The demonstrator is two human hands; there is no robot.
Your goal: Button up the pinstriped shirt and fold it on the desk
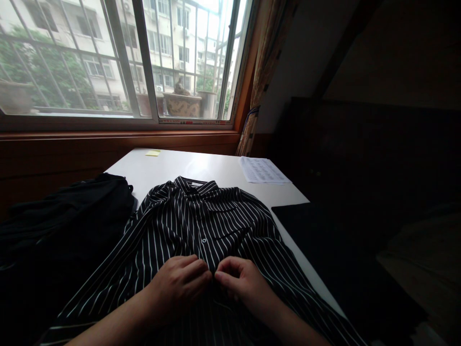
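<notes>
Left hand (180, 282) and right hand (245, 283), fingers curled, nearly meet over the striped shirt (225, 218); cloth grip indeterminable. Presumably front-closure work, the button (204, 240) just beyond them; next move needs precise fingertip alignment.

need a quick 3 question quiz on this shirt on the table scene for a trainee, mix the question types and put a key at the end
1. Multiple choice: what pattern is on the shirt?
A) dots
B) stripes
C) checks

2. True or false: the fingertips of the left hand and the right hand are close together at the shirt's front, nearer the camera than the pale button.

3. Fill in the blank: seen from the camera, the papers lie toward the far ____ corner of the white table.

Key: 1. B; 2. True; 3. right
</notes>
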